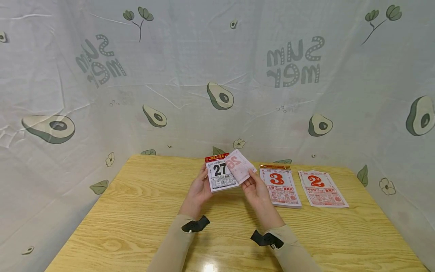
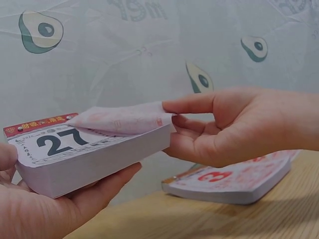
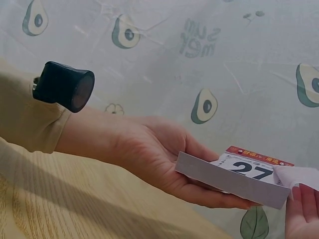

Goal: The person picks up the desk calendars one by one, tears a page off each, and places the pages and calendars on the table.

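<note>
Left hand [image 1: 198, 190] cradles a tear-off calendar pad [image 1: 221, 175] showing 27, above the tabletop [image 1: 136, 211]; right hand [image 1: 255, 189] has a pinching grip on the peeled page [image 1: 239, 166].

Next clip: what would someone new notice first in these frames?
The tear-off calendar pad showing a black 27, held above the wooden table in the left hand, stands out first. The right hand pinches a loose pink sheet at the pad's right edge. To the right, a pad showing a red 3 and a sheet showing a red 2 lie flat.
</note>
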Action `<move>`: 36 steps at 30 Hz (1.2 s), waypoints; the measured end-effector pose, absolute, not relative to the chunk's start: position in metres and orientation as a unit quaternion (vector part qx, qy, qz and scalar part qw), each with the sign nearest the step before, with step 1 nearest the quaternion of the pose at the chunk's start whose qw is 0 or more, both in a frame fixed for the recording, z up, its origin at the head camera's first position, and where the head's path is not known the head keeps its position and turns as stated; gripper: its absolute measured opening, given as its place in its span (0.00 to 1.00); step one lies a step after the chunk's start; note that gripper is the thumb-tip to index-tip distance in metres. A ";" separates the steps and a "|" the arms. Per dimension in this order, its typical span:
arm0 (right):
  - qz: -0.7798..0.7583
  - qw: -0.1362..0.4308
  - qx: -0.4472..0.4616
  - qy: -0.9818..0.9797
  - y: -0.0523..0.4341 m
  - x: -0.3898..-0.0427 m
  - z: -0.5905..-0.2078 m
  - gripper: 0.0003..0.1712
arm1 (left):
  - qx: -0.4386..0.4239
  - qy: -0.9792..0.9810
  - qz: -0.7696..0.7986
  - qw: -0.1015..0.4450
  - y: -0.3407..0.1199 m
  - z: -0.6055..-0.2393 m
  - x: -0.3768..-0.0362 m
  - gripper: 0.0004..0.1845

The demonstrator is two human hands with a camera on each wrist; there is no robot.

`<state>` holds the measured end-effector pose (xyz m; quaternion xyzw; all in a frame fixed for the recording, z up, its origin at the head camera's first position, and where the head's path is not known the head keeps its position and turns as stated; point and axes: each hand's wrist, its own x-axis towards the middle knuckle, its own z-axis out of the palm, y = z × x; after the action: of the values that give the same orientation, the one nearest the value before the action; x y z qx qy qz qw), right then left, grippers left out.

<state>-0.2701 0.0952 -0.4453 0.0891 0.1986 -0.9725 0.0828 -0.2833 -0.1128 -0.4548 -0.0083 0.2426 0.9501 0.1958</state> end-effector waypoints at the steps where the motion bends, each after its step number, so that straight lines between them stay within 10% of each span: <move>1: -0.973 0.083 0.089 0.198 0.095 -0.270 -0.445 0.05 | -0.010 0.243 0.950 0.194 -0.113 -0.455 -0.283 0.18; 36: -0.982 0.052 0.090 0.156 0.100 -0.272 -0.446 0.05 | -0.027 0.236 0.956 0.174 -0.117 -0.451 -0.284 0.16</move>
<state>-0.2717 0.1001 -0.4456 0.0897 0.1564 -0.9822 0.0524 -0.2845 -0.1166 -0.4513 -0.0266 0.2364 0.9556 0.1737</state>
